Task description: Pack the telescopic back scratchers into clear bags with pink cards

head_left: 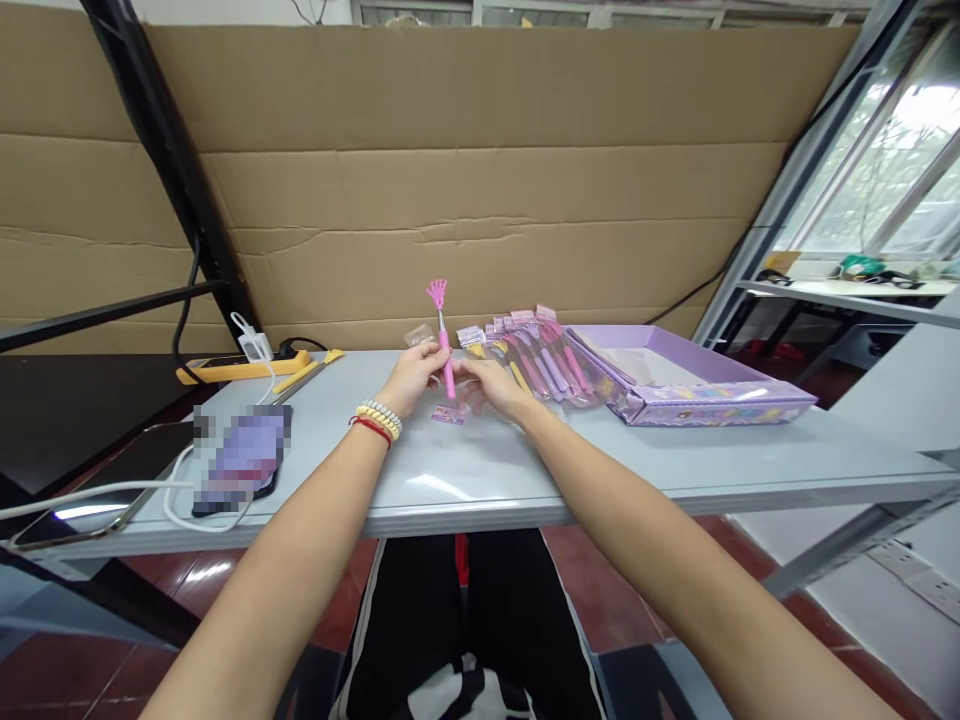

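Observation:
A pink back scratcher (447, 362) with a small hand-shaped head stands nearly upright, head up, over the table. Closed around its handle from the left is my left hand (411, 377). My right hand (493, 386) is on the other side, fingers closed and close to the handle. Crinkled clear plastic wrapper (472, 399) shows beneath my right fingers, which appear to hold it; the exact grip is partly hidden. Below the handle is a small purple label card (448, 414). Several wrapped back scratchers (541, 360), pink, purple and yellow, lie in a row to the right.
An open purple box (712, 405) sits right of the wrapped row. On the left lie a phone (244, 460), a white cable (176, 490), a dark glossy device (112, 485), an unwrapped yellow scratcher (309, 372) and a yellow power strip (240, 368). A cardboard sheet (487, 190) stands behind the table.

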Demonstrator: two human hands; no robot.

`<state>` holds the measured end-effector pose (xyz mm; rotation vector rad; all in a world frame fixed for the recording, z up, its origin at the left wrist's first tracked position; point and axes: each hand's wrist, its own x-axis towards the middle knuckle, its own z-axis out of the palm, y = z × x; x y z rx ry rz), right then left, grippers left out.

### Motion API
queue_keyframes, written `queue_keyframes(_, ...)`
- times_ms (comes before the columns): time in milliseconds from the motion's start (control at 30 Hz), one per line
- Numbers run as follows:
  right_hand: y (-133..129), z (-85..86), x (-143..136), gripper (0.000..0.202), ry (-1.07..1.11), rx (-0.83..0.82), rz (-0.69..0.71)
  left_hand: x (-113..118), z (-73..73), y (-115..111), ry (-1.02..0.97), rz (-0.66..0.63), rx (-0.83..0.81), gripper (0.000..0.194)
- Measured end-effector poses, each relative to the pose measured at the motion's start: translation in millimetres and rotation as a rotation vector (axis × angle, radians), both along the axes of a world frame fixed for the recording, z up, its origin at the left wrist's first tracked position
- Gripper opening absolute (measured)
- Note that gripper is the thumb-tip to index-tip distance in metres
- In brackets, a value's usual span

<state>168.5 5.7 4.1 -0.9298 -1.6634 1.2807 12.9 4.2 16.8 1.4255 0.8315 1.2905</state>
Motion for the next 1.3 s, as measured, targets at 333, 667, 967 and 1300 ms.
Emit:
queue_keyframes(333,1.0,0.2,-0.5,0.052,0.204,0.12,-0.144,7.7,5.2,-15.4,0.236,-0.143,0.133,0.03)
queue_keyframes(667,15.2,2.5,10.7,0.041,0.425,0.163,-0.314,2.7,2.4,-1.7,0.239,0.319,-0.026,0.033)
queue_keyframes(967,5.6,5.1,9.6,0.039,0.4,0.044,-0.089,12.9,0.7,-8.8,0.358,-0.021,-0.18,0.031)
queue_keyframes(1300,4.8,8.3,27.7,0.045,0.044,0.183,-0.281,-9.3,3.5,9.2,-0.142,0.422,-0.178,0.025)
